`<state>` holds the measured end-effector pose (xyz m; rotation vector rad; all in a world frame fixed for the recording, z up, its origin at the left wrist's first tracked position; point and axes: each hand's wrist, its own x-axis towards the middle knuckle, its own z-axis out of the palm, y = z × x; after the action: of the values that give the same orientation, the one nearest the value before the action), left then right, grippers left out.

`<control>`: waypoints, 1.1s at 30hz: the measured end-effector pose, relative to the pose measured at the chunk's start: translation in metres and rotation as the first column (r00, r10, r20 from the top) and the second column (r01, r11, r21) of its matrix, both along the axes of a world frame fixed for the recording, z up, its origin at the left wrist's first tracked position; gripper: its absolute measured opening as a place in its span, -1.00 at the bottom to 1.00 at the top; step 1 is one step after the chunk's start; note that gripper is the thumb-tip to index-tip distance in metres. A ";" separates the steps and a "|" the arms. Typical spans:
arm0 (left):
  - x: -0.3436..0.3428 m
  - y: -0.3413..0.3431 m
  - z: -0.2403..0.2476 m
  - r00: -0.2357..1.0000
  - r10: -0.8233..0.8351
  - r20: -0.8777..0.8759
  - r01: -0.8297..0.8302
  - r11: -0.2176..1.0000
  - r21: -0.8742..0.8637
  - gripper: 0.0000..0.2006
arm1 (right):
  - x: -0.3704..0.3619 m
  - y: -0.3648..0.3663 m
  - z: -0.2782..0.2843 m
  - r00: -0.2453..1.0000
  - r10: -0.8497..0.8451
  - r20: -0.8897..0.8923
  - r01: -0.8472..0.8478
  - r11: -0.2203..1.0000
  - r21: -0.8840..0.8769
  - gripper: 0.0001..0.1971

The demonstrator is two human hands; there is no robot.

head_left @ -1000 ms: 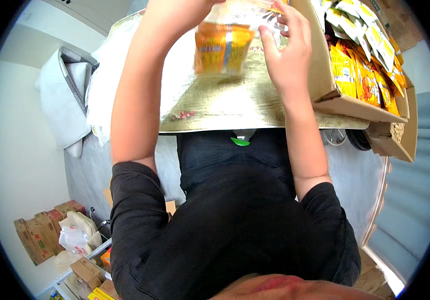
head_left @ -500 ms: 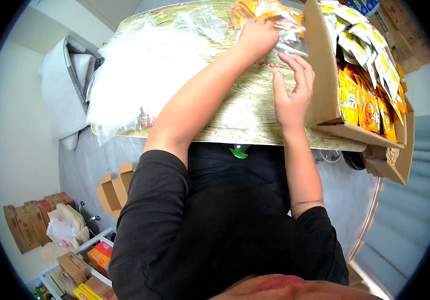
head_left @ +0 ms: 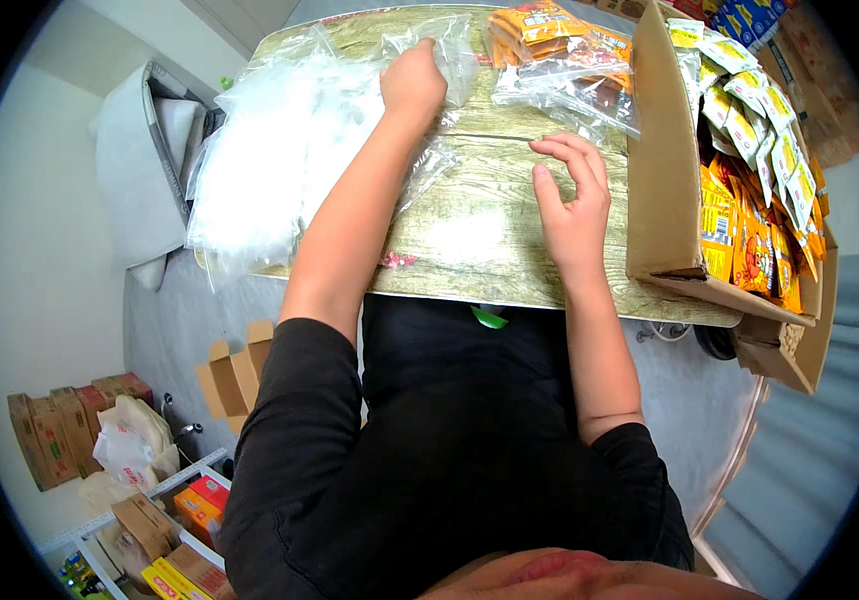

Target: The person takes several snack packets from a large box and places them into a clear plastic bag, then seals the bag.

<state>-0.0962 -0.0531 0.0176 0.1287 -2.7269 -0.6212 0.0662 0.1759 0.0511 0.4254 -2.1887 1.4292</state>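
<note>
My left hand [head_left: 415, 85] is over the far part of the table, its fingers closed on a clear plastic bag [head_left: 435, 165]. Part of that bag trails below the hand; the fingertips are mostly hidden. A broad heap of clear plastic bags [head_left: 270, 160] lies to its left. Above the bare wooden tabletop hovers my right hand [head_left: 578, 215], with thumb and curled fingers apart and nothing in it. Beyond it, orange snack packets [head_left: 545, 30] lie with a clear bag [head_left: 570, 95] partly over them.
On the right stands an open cardboard box [head_left: 665, 160] with orange packets [head_left: 745, 235] and white-and-yellow packets [head_left: 745, 110]. The wood-patterned table [head_left: 490, 240] ends just before my body. A grey chair [head_left: 140, 180] is at the left, and a small open carton [head_left: 235, 375] sits on the floor.
My left hand has moved left from the orange packets to the clear plastic bags and closed on one. The right hand remains open over the table, shifted slightly.
</note>
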 end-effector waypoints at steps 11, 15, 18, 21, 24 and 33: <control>0.002 -0.001 0.027 0.966 0.091 0.243 -0.091 0.996 -0.013 -0.36 | -0.011 -0.017 -0.016 0.753 0.510 0.416 -0.153 0.750 -0.643 -0.46; 0.005 0.012 0.049 0.999 0.024 0.030 -0.027 0.996 0.086 -0.35 | -0.007 -0.003 -0.020 0.770 0.464 0.437 -0.107 0.771 -0.628 -0.47; 0.015 0.014 0.048 0.992 0.029 0.122 -0.032 0.999 0.023 -0.35 | -0.008 -0.007 -0.022 0.749 0.503 0.430 -0.096 0.725 -0.682 -0.47; 0.013 0.016 0.029 0.973 0.093 0.210 -0.065 0.988 -0.138 -0.34 | -0.008 -0.016 -0.019 0.743 0.535 0.403 -0.139 0.712 -0.688 -0.47; 0.014 0.021 0.036 0.968 0.104 0.228 -0.078 0.990 -0.118 -0.39 | -0.003 -0.016 -0.018 0.743 0.535 0.401 -0.143 0.713 -0.686 -0.46; 0.171 0.035 0.045 0.860 -0.184 -0.477 0.364 0.875 0.320 -0.54 | 0.009 -0.020 0.010 0.849 0.435 0.299 -0.081 0.667 -0.740 -0.45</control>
<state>0.0743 -0.0178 0.0627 -0.2891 -2.1664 -1.1404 0.0747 0.1560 0.0614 0.1254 -1.6907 2.6156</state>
